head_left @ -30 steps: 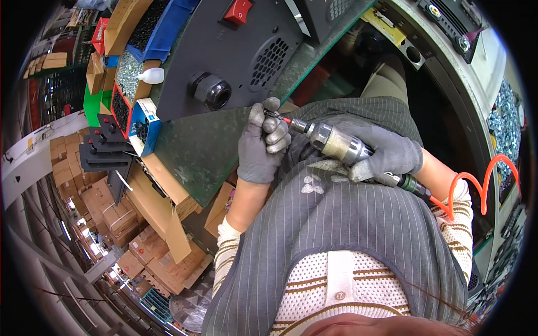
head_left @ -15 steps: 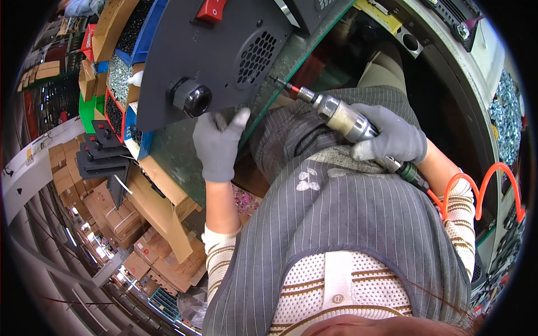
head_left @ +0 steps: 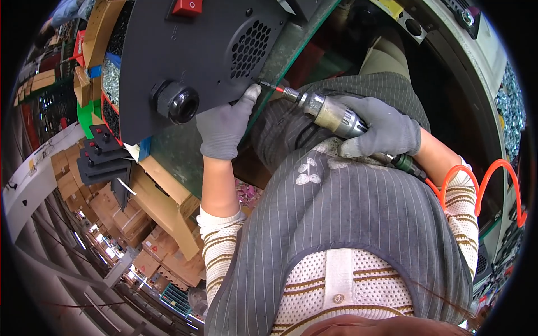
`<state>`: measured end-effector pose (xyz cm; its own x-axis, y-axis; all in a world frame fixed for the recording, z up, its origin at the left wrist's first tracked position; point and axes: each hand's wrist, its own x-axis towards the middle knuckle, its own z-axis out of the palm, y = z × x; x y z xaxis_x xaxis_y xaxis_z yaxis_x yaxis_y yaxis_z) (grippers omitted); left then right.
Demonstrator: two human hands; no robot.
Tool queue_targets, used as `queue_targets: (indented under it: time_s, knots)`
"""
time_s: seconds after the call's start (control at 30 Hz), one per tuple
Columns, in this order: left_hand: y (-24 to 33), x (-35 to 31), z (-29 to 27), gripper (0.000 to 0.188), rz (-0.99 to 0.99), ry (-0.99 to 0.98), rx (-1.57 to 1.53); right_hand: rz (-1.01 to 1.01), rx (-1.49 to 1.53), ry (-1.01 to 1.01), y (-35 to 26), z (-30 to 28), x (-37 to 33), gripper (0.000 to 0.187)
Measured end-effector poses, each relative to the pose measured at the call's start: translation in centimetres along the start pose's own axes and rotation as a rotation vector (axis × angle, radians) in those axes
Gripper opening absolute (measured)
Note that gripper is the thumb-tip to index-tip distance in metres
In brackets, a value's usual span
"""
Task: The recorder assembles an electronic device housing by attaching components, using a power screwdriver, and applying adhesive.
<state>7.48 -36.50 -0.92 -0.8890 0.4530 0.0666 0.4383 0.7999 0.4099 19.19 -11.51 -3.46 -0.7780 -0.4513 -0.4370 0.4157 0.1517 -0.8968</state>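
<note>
A black metal panel (head_left: pixel 207 56) lies at the upper left, carrying a red rocker switch (head_left: pixel 187 7), a honeycomb of vent holes (head_left: pixel 250 49) and a black cable gland (head_left: pixel 178 102). My gloved left hand (head_left: pixel 224 126) is closed at its near edge, the thumb against the edge and the other fingers partly hidden beneath. In my gloved right hand (head_left: pixel 384 126) is a pneumatic screwdriver (head_left: pixel 330 115), fingers wrapped round its body. Its bit points left and reaches the panel edge beside my left thumb. Whether a screw sits on the tip is too small to tell.
The green-edged bench (head_left: pixel 179 159) runs under the panel. An orange coiled air hose (head_left: pixel 479 190) trails right from the screwdriver. Bins of small hardware (head_left: pixel 111 81) stand at the far left, near stacked black parts (head_left: pixel 103 159) and cardboard boxes (head_left: pixel 120 210). My lap is below the screwdriver.
The screwdriver has moved left, bringing its bit to the panel edge. My left hand has shifted up and right, its thumb now beside the bit. The panel appears farther left in view.
</note>
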Motion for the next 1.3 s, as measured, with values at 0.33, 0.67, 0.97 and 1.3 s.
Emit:
queue_targets:
  time_s: [0.33, 0.67, 0.97, 1.3]
  knots:
    - [-0.8, -0.2, 0.6, 0.028, -0.01, 0.014, -0.044, -0.049, -0.033, 0.063, 0.2, 1.0, 0.6, 0.057]
    - [-2.1, -0.3, -0.2, 0.03, 0.031, 0.003, -0.124, -0.066, -0.039, 0.073, -0.4, 1.1, 1.0, 0.055]
    - [-8.4, -2.0, -1.3, 0.016, -0.682, 0.074, -2.201, -0.083, -0.094, 0.033, -0.6, 0.9, -0.8, 0.06]
    - [-2.7, -4.4, -0.8, 0.034, -0.695, -0.029, -1.567, -0.113, -0.085, -0.078, -3.2, 1.0, 0.4, 0.052]
